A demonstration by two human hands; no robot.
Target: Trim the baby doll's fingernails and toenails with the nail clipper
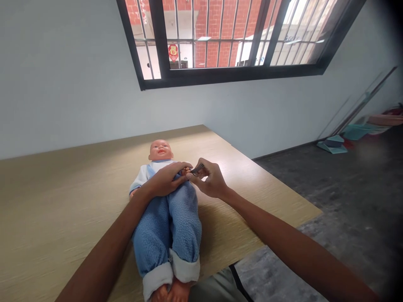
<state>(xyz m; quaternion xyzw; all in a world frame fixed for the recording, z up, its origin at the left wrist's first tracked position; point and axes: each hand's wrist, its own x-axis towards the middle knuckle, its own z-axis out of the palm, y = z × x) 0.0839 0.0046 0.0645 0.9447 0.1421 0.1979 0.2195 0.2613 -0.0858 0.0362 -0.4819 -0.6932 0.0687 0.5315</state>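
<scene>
A baby doll (pixel 184 218) in blue fleece trousers and a white-and-blue top lies on its back on the wooden table (pixel 63 218), its head pointing away from me. My left hand (pixel 164 179) rests across its belly, with the fingers closed round the doll's small hand (pixel 186 170). In my right hand (pixel 212 179), a small dark metal nail clipper (pixel 198 168) is pinched between thumb and fingers. The clipper's tip is right at the doll's fingers; whether it touches them I cannot tell. One doll arm lies at its left side, partly behind my forearm.
Behind the table stands a pale wall (pixel 63 75) with a barred, dark-framed window (pixel 220 75). The table's right edge drops to a dark grey floor (pixel 315 180). A dustpan (pixel 333 144) and basins (pixel 359 131) stand by the wall at the right.
</scene>
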